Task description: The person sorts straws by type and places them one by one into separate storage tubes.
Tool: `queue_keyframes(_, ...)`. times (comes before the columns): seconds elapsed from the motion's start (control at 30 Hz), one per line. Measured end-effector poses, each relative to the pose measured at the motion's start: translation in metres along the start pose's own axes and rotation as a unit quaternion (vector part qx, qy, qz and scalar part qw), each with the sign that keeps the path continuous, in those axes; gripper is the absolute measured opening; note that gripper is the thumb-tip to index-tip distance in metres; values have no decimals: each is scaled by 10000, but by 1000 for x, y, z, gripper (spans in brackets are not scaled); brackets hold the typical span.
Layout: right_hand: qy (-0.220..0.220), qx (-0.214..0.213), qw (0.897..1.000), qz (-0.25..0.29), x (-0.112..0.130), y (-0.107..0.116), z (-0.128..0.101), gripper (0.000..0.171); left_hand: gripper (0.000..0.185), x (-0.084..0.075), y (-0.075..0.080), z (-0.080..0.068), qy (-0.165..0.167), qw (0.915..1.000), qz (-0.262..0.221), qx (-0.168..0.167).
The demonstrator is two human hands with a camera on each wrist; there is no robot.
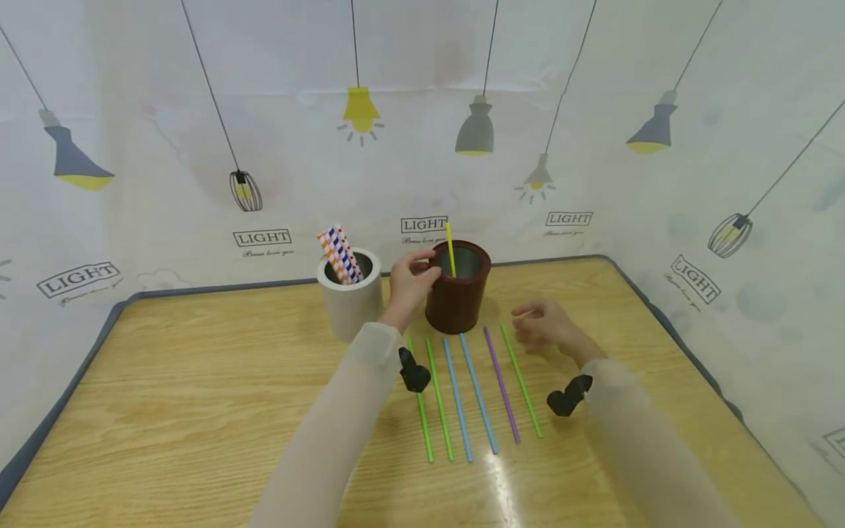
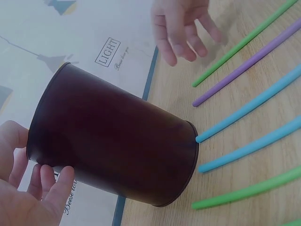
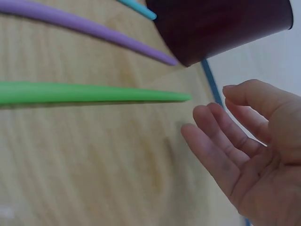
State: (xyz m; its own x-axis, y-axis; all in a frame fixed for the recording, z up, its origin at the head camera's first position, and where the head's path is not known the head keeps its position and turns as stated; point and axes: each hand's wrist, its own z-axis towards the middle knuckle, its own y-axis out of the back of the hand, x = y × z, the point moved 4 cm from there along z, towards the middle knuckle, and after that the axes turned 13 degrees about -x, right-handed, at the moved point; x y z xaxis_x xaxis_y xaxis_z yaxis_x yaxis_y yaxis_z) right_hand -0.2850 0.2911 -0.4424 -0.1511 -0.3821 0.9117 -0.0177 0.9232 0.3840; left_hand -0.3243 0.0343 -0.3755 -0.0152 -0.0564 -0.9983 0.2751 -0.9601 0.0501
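The dark brown cylindrical cup (image 1: 458, 287) stands near the wooden table's (image 1: 198, 381) far edge. The left hand (image 1: 411, 279) grasps its rim, fingers curled. The right hand (image 1: 543, 324) hovers beside it, fingers relaxed, empty, over the green plastic straw (image 1: 520, 380).

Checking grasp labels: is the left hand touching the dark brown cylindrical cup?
Touching. The left wrist view shows the left hand with fingertips on the dark brown cylindrical cup near its rim.
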Motion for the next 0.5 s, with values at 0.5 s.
queue_keyframes(0.5, -220, -814, 9943, 654, -33, -18, -7, 38, 31, 0, 1, 0, -8, 10000, 8, 26)
